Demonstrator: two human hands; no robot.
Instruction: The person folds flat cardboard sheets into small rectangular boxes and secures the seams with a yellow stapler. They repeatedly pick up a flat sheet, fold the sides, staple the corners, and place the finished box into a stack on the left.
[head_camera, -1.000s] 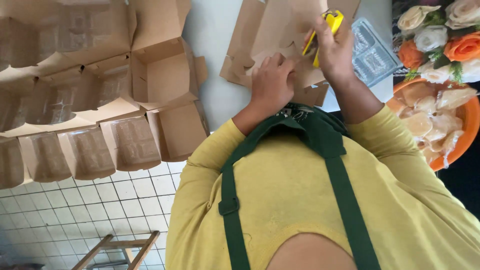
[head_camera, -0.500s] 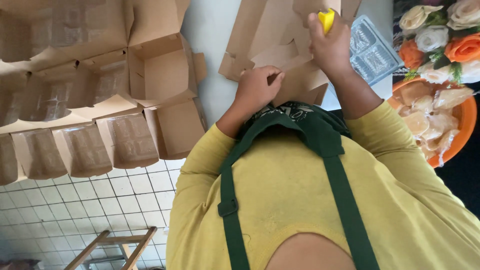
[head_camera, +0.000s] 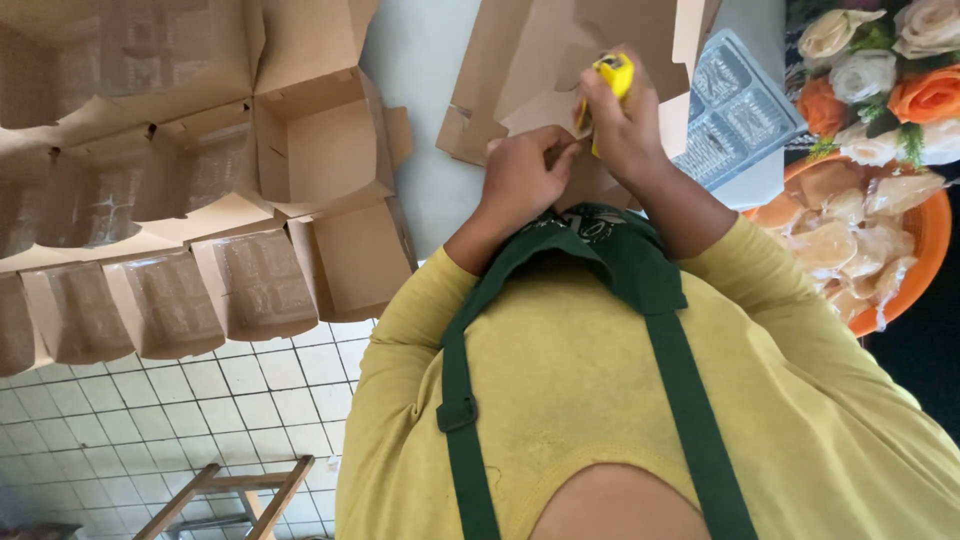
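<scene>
My left hand (head_camera: 520, 180) rests with curled fingers on the lower edge of a flat, unfolded brown cardboard box (head_camera: 545, 60) lying on the white table (head_camera: 420, 120). Just to its right, my right hand (head_camera: 628, 125) grips a small yellow tool (head_camera: 614, 72), and its tip points down toward the fingers of my left hand. The two hands almost touch over the cardboard. A yellow shirt and green apron (head_camera: 620, 260) fill the lower part of the view.
Several folded brown boxes with clear windows (head_camera: 170, 300) lie at the left, beside an open one (head_camera: 320, 150). A clear plastic tray (head_camera: 735, 110), an orange bowl (head_camera: 925, 250) of wrapped pastries and artificial flowers (head_camera: 880, 60) sit at the right. A wooden frame (head_camera: 230, 490) stands on the tiled floor.
My right hand has brought the yellow tool down and left, closer to my left hand. My left hand has drawn back slightly toward my body along the cardboard.
</scene>
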